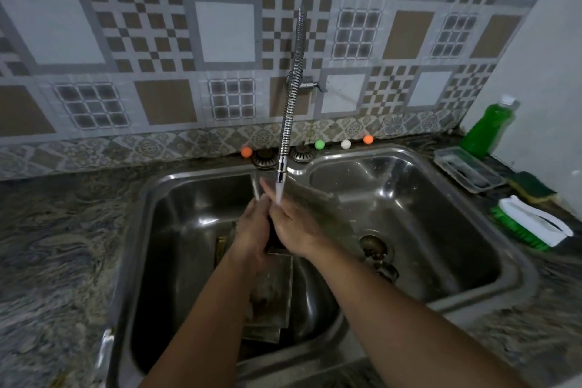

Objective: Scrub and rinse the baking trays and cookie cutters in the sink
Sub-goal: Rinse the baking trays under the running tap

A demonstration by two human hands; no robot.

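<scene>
A grey baking tray (318, 211), blurred, is held tilted under the running water above the divider between the two basins. My left hand (252, 230) grips its left edge. My right hand (296, 230) lies flat against the tray's face, fingers stretched up into the stream from the faucet (281, 172). Something dark shows between the two hands; I cannot tell what it is. More trays (272, 296) lie stacked on the bottom of the left basin (176, 230), partly hidden by my left forearm. No cookie cutters can be made out.
The right basin (441, 230) holds only its drain (374, 246). On the counter to the right stand a green dish-soap bottle (488, 129), a clear plastic tray (469, 170), a green sponge (532, 187) and a white scrub brush with green bristles (532, 224). Small coloured balls (319, 144) line the back ledge.
</scene>
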